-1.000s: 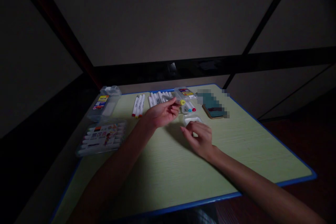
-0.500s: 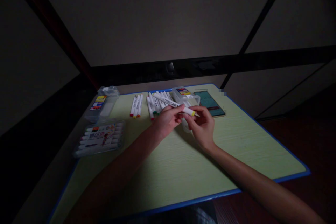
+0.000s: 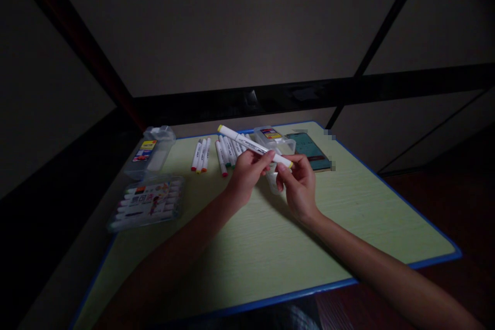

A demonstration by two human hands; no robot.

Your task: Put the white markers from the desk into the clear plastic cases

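Observation:
A white marker [image 3: 253, 146] with yellow ends is held aslant above the table, its left end higher. My left hand [image 3: 247, 172] is closed around its middle, thumb on top. At the marker's right end, my right hand [image 3: 299, 183] pinches near the yellow tip with thumb and fingers. Just behind and below the hands lies a row of white markers [image 3: 224, 152] with coloured ends, partly covered by the held marker and my left hand. An open clear plastic case [image 3: 266, 136] with a yellow and red label sits beyond my hands, partly hidden.
Three white markers [image 3: 201, 155] lie left of the row. Another open clear case [image 3: 149, 157] stands at the table's left edge, with a closed case full of markers [image 3: 149, 203] before it. A phone [image 3: 309, 152] lies at the right on the blue-edged table [image 3: 359, 216].
The marker's left end has risen and its yellow end now shows. At its right end, the pale pointed tip seen earlier no longer shows. Both hands remain in nearly the same place.

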